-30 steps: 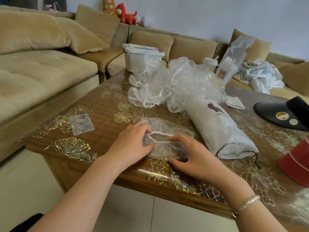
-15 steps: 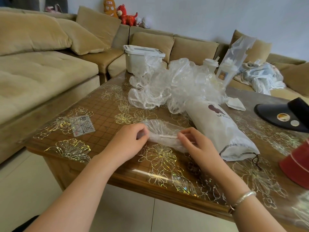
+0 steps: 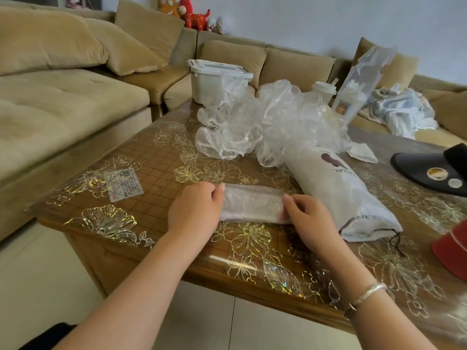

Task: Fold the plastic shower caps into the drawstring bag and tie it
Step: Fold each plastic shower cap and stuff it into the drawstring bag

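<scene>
Surface (image 3: 161, 173), glossy and probably slick under film; heap of loose shower caps (image 3: 273, 122) at its far side, thin, limp, likely springy; drawstring bag (image 3: 336, 188) lying right of centre, soft, mouth toward the viewer; folded cap (image 3: 252, 204), a flat strip, pinched at its ends by left hand (image 3: 195, 213) and right hand (image 3: 309, 218); best gripped there.

one folded cap (image 3: 252, 203), one bag (image 3: 338, 193), perhaps several loose caps (image 3: 273, 122)
</scene>
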Demonstrator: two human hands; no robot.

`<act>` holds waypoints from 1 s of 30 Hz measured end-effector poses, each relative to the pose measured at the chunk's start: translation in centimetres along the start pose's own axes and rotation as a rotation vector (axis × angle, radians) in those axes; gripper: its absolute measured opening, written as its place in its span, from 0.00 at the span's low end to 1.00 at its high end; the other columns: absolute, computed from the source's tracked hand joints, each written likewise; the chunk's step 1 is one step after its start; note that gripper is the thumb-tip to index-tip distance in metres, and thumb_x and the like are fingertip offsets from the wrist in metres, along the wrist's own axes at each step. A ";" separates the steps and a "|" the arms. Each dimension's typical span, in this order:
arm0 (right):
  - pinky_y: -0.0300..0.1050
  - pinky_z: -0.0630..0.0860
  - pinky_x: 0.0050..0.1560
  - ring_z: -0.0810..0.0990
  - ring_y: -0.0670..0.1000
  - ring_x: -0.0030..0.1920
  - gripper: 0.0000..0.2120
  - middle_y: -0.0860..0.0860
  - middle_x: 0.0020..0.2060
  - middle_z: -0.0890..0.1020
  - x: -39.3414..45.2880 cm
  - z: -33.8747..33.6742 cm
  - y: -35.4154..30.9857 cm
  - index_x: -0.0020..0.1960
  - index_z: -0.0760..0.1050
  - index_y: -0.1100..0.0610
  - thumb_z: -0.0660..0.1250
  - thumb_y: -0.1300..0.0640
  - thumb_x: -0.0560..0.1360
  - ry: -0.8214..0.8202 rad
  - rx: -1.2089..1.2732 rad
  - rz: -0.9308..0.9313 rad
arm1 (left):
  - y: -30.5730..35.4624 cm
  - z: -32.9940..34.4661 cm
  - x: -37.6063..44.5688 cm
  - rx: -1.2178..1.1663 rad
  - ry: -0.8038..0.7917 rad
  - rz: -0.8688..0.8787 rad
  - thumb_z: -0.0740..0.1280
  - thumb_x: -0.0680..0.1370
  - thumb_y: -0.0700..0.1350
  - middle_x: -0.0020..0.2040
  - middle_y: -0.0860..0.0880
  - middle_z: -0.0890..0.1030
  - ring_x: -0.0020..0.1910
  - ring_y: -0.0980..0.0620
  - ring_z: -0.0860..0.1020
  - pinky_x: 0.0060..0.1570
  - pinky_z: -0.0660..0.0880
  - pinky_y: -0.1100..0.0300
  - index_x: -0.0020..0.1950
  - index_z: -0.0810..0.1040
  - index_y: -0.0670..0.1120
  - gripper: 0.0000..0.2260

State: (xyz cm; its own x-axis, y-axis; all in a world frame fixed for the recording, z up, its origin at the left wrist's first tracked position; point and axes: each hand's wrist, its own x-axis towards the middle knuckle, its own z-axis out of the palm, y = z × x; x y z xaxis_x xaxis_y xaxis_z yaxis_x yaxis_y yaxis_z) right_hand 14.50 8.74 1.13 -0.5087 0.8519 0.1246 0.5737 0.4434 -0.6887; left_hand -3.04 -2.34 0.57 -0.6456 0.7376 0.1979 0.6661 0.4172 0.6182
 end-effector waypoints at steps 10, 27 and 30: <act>0.47 0.73 0.43 0.74 0.53 0.46 0.12 0.50 0.50 0.72 1.2 2.0 -0.8 0.54 0.66 0.57 0.61 0.48 0.80 0.139 -0.416 -0.011 | 0.7 0.1 0.0 0.498 0.095 0.033 0.56 0.83 0.56 0.36 0.53 0.76 0.30 0.54 0.72 0.29 0.63 0.59 0.50 0.71 0.48 0.12; 0.38 0.73 0.27 0.76 0.50 0.33 0.12 0.52 0.38 0.81 0.2 -2.6 -2.8 0.41 0.71 0.56 0.75 0.58 0.70 -0.408 0.875 0.087 | 2.8 -3.5 -0.7 -0.616 -0.450 0.053 0.59 0.71 0.67 0.57 0.60 0.78 0.57 0.63 0.74 0.53 0.69 0.64 0.60 0.77 0.56 0.24; 0.37 0.76 0.28 0.78 0.50 0.34 0.12 0.54 0.40 0.82 0.2 -2.5 -2.9 0.45 0.73 0.60 0.75 0.58 0.69 -0.421 0.965 0.158 | 2.7 -3.8 -1.4 -0.660 -0.677 -0.055 0.65 0.69 0.65 0.54 0.60 0.78 0.54 0.60 0.76 0.53 0.72 0.60 0.55 0.77 0.59 0.18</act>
State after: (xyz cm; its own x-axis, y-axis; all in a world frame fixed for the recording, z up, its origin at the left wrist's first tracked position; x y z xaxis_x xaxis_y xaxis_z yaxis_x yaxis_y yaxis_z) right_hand 14.32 8.34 4.98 -0.7599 0.6337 -0.1450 -0.0059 -0.2297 -0.9732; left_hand -1.76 -4.22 4.90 -0.1782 0.9635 -0.1996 0.1617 0.2288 0.9600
